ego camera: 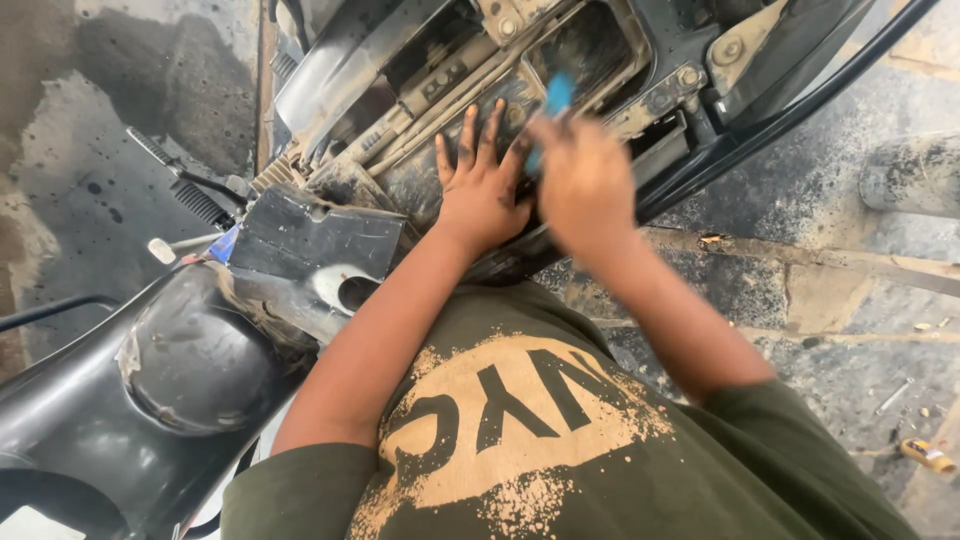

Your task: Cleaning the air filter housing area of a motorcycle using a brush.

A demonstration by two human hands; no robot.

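Observation:
A stripped motorcycle frame (420, 90) with dirty metal parts lies below me. My left hand (480, 185) rests flat on a grimy black panel of it, fingers spread and holding nothing. Just to its right, my right hand (583, 180) is blurred and closed around a tool with a blue handle (555, 100), whose tip points into the open frame compartment (585, 45). A black fuel tank (190, 365) sits at lower left, with a black bracket and round opening (345, 290) beside my left forearm.
A footpeg and lever (185, 185) stick out at the left over stained concrete floor (60, 200). A black cable (800, 100) curves along the right side. A grey cylinder (910, 175) lies at far right; a small yellow object (927, 455) is on the ground.

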